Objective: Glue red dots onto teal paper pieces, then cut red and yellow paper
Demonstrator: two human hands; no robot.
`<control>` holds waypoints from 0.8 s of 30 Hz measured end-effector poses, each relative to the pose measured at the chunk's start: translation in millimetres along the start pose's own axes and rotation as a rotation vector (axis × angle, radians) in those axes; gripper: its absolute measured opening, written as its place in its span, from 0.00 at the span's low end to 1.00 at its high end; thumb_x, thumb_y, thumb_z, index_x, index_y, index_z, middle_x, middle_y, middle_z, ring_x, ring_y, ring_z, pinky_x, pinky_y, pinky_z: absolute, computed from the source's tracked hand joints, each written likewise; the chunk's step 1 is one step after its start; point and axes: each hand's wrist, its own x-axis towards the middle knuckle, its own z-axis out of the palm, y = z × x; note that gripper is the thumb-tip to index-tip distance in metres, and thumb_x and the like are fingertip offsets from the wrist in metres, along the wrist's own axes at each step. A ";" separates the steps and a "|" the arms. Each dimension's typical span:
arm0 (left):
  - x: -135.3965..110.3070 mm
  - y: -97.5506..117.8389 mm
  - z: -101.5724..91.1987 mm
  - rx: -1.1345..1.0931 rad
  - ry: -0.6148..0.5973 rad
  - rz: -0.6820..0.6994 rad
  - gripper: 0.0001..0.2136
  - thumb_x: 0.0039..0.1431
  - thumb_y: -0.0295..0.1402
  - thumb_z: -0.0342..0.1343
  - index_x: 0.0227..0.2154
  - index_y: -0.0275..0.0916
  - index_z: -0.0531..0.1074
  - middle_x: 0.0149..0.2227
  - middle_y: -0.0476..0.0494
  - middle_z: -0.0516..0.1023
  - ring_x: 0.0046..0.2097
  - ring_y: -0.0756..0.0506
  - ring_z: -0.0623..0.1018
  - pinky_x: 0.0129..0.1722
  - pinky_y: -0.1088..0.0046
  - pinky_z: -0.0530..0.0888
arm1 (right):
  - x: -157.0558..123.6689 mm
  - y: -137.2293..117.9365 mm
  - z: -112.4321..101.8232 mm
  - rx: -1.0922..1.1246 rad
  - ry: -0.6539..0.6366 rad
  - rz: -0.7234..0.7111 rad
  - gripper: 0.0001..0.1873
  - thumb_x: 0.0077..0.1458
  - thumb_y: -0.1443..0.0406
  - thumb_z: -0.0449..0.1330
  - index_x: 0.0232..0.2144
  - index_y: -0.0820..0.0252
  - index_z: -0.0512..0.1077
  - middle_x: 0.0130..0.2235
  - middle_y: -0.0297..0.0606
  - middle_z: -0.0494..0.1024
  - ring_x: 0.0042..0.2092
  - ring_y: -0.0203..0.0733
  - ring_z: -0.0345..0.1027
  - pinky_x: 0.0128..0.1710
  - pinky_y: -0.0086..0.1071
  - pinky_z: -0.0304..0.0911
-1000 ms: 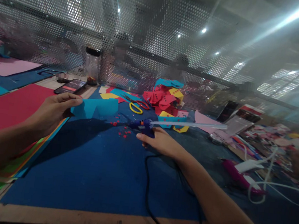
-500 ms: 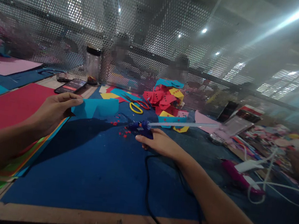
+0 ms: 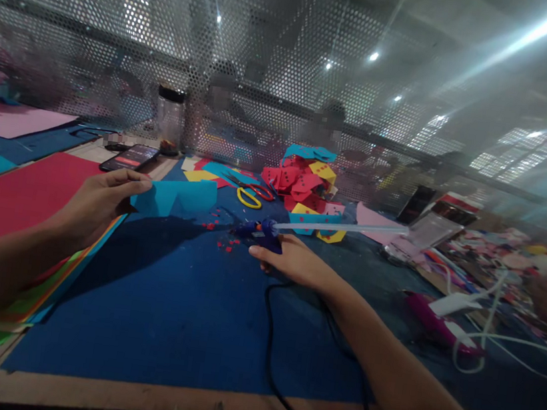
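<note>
Between the thumb and fingers of my left hand (image 3: 105, 200) is a folded piece of light blue paper (image 3: 184, 197), held up above the blue tabletop (image 3: 161, 325). My right hand (image 3: 291, 261) is wrapped round a dark blue glue gun (image 3: 262, 232). A long clear glue stick (image 3: 346, 228) sticks out of the gun's back toward the right, and its nozzle points left, apart from the paper. Small red paper bits (image 3: 228, 246) lie scattered near the nozzle. The fingers under the gun's handle are partly hidden.
Scissors with red and yellow handles (image 3: 249, 198) lie beyond the paper. Behind the gun rises a pile of folded paper shapes (image 3: 302, 178). A phone (image 3: 131, 158) and a jar (image 3: 169, 121) stand back left, a magenta tool (image 3: 442, 325) right. The gun's black cord (image 3: 269, 346) trails forward.
My right hand and the glue gun have shifted very slightly to the right. My left hand and the blue paper stay where they were.
</note>
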 end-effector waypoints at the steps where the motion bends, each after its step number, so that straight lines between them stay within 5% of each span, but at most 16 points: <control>1: -0.1 0.1 0.1 -0.001 -0.002 0.000 0.16 0.41 0.41 0.73 0.30 0.39 0.79 0.32 0.49 0.77 0.35 0.47 0.77 0.34 0.73 0.75 | -0.5 -0.9 -0.5 0.003 0.006 0.008 0.22 0.59 0.48 0.56 0.23 0.56 0.70 0.26 0.37 0.79 0.31 0.43 0.75 0.36 0.35 0.65; 24: 2.7 -3.4 -1.7 -0.003 0.006 0.012 0.17 0.40 0.43 0.73 0.30 0.39 0.78 0.32 0.49 0.76 0.34 0.48 0.76 0.32 0.74 0.75 | -0.4 -3.1 -0.5 -0.021 -0.023 0.042 0.22 0.60 0.48 0.55 0.24 0.57 0.70 0.27 0.38 0.80 0.33 0.44 0.75 0.39 0.35 0.65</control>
